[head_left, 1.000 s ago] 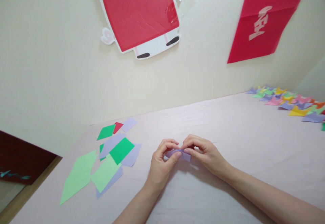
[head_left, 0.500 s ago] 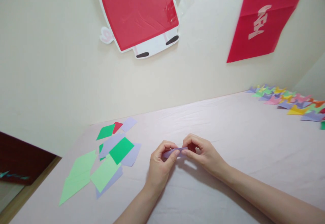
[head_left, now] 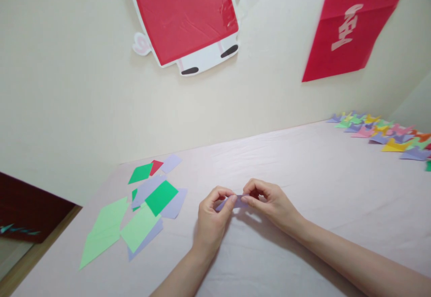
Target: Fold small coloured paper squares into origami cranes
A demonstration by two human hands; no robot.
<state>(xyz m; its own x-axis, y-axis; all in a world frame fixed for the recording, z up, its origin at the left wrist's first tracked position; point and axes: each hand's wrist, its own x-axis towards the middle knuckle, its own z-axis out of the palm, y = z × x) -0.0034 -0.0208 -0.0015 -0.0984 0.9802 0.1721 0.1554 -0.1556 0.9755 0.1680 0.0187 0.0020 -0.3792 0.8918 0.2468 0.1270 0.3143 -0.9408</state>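
Observation:
A small piece of purple paper (head_left: 239,201) is pinched between my two hands, a little above the pale cloth surface. My left hand (head_left: 215,214) grips its left end with thumb and fingers. At the other end, the thumb and forefinger of my right hand (head_left: 271,203) are closed on the paper. It looks narrow and folded, though my fingers cover much of it. To the left of my left hand lie loose paper sheets, among them a dark green sheet (head_left: 162,197), a light green sheet (head_left: 139,228) and a purple sheet (head_left: 175,203).
Several folded paper pieces (head_left: 397,144) in many colours stand in rows at the far right. Behind the surface rises a pale wall (head_left: 269,104) with a red banner (head_left: 350,32) and a red-and-white cutout (head_left: 188,18). The surface's left edge drops towards a wooden floor.
The purple paper has tilted, showing more of its face between my fingers. Both hands keep their hold in nearly the same place. The view has shifted slightly.

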